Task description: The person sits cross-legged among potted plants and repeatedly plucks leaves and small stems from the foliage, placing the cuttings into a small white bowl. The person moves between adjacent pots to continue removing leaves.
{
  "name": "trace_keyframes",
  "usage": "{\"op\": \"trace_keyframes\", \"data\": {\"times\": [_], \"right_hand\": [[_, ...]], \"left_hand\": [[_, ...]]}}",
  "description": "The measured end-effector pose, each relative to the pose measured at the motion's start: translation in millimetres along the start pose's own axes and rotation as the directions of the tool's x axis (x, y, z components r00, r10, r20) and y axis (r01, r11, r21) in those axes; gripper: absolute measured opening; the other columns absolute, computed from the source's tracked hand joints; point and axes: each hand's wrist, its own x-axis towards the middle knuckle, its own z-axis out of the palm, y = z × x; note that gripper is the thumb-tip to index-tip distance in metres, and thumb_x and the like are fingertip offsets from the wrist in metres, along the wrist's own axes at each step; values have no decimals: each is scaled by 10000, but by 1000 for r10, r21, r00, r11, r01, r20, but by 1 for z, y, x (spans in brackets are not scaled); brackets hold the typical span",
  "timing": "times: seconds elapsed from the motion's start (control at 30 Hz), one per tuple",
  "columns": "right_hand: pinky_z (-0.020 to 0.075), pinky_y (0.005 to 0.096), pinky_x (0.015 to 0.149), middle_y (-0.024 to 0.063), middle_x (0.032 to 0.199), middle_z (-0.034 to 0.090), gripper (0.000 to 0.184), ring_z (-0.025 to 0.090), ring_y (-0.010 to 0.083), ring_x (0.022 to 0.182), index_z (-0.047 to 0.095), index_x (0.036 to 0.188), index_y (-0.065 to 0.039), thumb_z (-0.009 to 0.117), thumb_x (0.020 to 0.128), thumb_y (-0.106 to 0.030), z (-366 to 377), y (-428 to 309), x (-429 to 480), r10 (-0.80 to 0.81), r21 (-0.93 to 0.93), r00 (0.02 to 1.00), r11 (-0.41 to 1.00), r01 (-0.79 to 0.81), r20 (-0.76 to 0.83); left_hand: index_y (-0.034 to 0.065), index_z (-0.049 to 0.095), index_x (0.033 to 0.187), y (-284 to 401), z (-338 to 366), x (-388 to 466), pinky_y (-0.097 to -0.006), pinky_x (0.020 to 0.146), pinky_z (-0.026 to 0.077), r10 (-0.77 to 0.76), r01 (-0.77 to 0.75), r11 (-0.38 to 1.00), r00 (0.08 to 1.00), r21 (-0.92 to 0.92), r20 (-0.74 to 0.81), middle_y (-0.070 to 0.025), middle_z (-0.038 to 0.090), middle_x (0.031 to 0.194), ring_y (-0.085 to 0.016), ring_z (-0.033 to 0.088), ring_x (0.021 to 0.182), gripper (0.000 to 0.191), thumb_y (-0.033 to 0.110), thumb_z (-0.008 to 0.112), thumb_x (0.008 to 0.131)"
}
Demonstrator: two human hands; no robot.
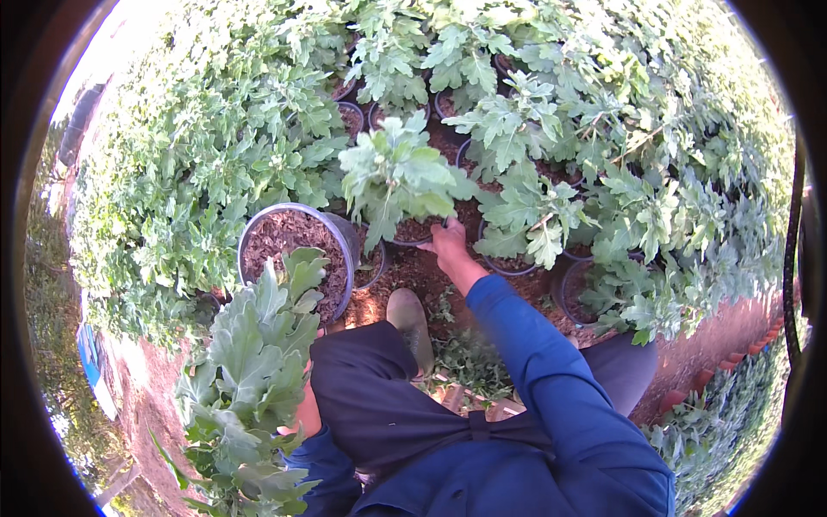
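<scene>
My right hand [447,244] grips the rim of a dark plastic pot holding a leafy green plant [400,174], with thumb and fingers at the pot's near right edge. At the left, a large pot [351,239] of brown growing medium is tipped toward me, its leafy plant [249,362] hanging down beside my left thigh. My left hand [307,407] is mostly hidden behind those leaves, close to the tilted pot's plant; its fingers and whatever it holds cannot be made out.
Rows of potted plants [530,129] stand close together ahead and to both sides. My shoe [411,326] rests on the soil between pots. Cut foliage [471,362] lies below my legs. Reddish pots [673,400] line the path at right.
</scene>
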Motion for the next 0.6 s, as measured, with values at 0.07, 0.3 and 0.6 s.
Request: {"op": "trace_keyframes", "data": {"times": [0.07,0.3,0.6], "right_hand": [[629,361,562,126,1042,645,257,684,242,783,571,1147,-35,476,914,18,19,0,27,24,65,999,998,-23,-23],[640,397,624,122,1150,607,295,669,271,898,522,1221,-41,503,929,-7,22,-7,74,1,70,996,998,5,-92],[596,354,720,214,1318,523,597,642,286,1019,316,1464,2,579,977,-223,-7,1,12,117,8,993,993,-117,-22]], "left_hand": [[87,519,1315,-3,-6,2,-488,737,600,-27,30,997,999,74,-43,-108,584,1285,-299,600,1096,422,246,588,930],[87,559,1241,-9,13,22,-459,665,601,-209,238,965,952,112,-224,-96,603,1191,-275,605,1030,318,141,588,929],[103,558,1214,-31,19,24,-456,664,598,-167,167,973,986,157,-9,-99,618,1169,-274,614,1025,335,320,541,960]]}}
